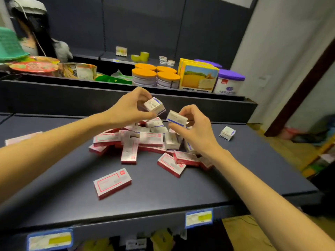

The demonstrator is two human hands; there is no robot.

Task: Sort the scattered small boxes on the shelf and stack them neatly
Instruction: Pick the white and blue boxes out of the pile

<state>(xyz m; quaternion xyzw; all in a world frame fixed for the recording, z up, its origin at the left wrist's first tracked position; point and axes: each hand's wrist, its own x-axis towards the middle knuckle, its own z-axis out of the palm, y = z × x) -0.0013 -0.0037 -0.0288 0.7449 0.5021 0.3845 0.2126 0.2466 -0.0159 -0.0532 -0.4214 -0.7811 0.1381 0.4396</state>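
Landmark: heap of red-trimmed boxes [145, 140], mid dark shelf [63, 178].
Left hand [126, 109]: above heap's far edge, fingers and thumb pinching a tilted blue-striped box [154, 105].
Right hand [195, 127]: just right of it, fingertips pinching a second blue-striped box [176, 118]; the two boxes near, not touching.
Strays: red-trimmed box [112, 182] nearer than the heap; small blue-striped box [227, 133] to its right.

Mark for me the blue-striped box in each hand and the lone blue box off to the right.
Left-hand blue-striped box [154, 106], head view, white side face.
Right-hand blue-striped box [176, 118], head view, top face.
Lone blue box [227, 133], head view, top face.
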